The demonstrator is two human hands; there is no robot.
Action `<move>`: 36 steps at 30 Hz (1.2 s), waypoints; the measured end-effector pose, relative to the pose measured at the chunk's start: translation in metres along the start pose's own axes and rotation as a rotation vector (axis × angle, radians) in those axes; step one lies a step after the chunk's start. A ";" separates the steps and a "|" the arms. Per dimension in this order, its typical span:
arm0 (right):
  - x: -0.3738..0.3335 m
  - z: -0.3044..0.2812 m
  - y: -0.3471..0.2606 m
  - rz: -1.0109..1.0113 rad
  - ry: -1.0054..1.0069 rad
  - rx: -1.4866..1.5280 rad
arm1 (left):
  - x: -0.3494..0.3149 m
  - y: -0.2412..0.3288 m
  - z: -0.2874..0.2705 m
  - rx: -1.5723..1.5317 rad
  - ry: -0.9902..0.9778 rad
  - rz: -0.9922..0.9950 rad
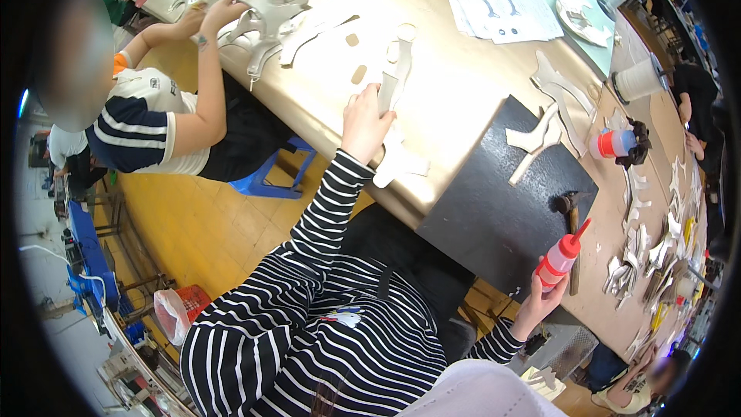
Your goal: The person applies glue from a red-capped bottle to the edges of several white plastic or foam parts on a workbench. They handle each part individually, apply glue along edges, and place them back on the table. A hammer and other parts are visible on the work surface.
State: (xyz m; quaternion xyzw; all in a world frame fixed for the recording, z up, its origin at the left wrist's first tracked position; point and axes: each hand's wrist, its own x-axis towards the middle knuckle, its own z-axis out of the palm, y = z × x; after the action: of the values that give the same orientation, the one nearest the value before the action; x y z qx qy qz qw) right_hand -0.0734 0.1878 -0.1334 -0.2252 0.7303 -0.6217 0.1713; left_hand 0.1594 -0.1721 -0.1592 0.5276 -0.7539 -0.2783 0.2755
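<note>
My left hand (366,125) reaches over the table's near edge, fingers closed on a flat grey strip (387,91). Under and beyond that strip lie pale cut pieces (402,62), and another pale piece (405,162) rests just right of my wrist. At the lower right, my right hand (534,306) is wrapped round a squeeze bottle (559,261) with a red cap and a thin red nozzle, tilted up and to the right. Beside the bottle a hammer (573,220) lies partly on the black board (494,193), its handle partly hidden by the bottle.
Pale Y-shaped pieces (532,135) lie on the board's far part. To the right are a second squeeze bottle (614,144), a thread spool (639,79) and many cut pieces (633,259). Pattern sheets (498,0) lie at the back. A co-worker (166,108) handles pale pieces at left.
</note>
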 end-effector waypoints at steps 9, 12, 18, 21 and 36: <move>-0.005 -0.034 -0.029 -0.365 0.118 0.614 | -0.012 0.049 -0.017 -0.217 -0.129 0.468; 0.005 -0.033 -0.049 -0.409 0.165 0.962 | -0.027 0.079 -0.037 -0.780 -0.347 0.001; 0.035 -0.009 -0.077 -0.197 0.146 1.451 | -0.060 0.135 -0.047 -0.582 -0.545 0.155; 0.037 0.005 -0.083 -0.253 0.141 1.201 | -0.071 0.154 -0.027 -0.608 -0.601 0.209; 0.007 0.034 -0.088 -0.612 0.234 0.701 | -0.078 0.174 0.001 -0.406 -0.727 0.420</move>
State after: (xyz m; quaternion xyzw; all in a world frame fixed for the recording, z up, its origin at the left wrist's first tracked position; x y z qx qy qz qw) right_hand -0.0511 0.1445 -0.0522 -0.2870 0.3913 -0.8736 -0.0373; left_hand 0.0697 -0.0477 -0.0460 0.1674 -0.8223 -0.5252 0.1415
